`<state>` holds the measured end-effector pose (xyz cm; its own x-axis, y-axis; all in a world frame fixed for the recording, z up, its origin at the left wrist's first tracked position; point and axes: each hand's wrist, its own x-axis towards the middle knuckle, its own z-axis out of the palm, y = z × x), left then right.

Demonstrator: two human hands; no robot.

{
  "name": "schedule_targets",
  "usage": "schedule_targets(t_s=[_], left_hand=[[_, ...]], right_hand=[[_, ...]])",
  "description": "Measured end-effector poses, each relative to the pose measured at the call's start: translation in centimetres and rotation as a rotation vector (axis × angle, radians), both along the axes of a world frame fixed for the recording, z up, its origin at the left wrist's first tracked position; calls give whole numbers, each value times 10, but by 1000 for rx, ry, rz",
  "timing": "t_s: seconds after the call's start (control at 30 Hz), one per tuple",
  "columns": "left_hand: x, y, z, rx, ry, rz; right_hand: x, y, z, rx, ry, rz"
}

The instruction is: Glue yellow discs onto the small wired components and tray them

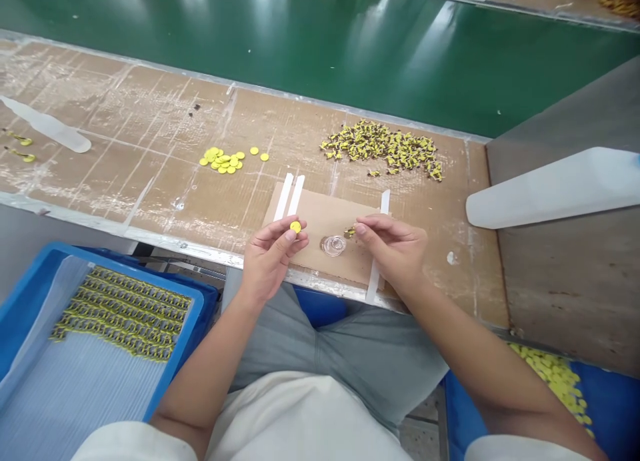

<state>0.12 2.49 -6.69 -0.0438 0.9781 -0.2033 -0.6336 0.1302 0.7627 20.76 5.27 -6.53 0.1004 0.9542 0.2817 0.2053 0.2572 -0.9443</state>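
The table (175,134) is being covered by brown cardboard under glossy clear film, wrinkled and seamed. A smooth tan cardboard sheet (320,211) is being crossed by white tape strips (295,195) near its left side, another strip (384,202) on its right. A small round clear dish (334,245), glassy, is being supported by the sheet, between the hands. Flat matte yellow discs (223,161) are being kept in a loose cluster, left of a heap of small, irregular yellow-and-dark-brown pieces (383,147). Dark marks are being shown on the held yellow disc (295,227), too small to read. The disc is being pinched between thumb and fingers of the left hand (267,257), fingertips nearly closed, face up toward the camera. A small yellow-and-brown piece (349,233) is being gripped by the right hand (400,247), fingers narrow, just beside the dish. Similar yellow-and-dark items (130,307) are being held in rows on a ribbed, translucent whitish liner (100,374) in a blue plastic crate (197,301), lower left. More yellow discs (553,374) are being seen lower right, by blue material (610,397). A glossy green surface (280,41) is being seen beyond the table.
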Motion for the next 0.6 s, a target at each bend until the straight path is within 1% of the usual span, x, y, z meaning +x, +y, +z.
schedule_targets(t_s=[0.07, 0.23, 0.4, 0.5, 0.6], left_hand=[[1, 0, 0, -1, 6, -2], [1, 0, 1, 8, 7, -15], [0, 0, 0, 19, -1, -23], [0, -2, 1, -1, -26, -31], [3, -8, 5, -41, -72, -53]], right_hand=[[0, 0, 2, 28, -31, 24], [1, 0, 4, 172, -85, 123], [0, 0, 4, 215, -120, 159], [-1, 0, 5, 187, -83, 144], [-2, -1, 8, 92, 50, 81]])
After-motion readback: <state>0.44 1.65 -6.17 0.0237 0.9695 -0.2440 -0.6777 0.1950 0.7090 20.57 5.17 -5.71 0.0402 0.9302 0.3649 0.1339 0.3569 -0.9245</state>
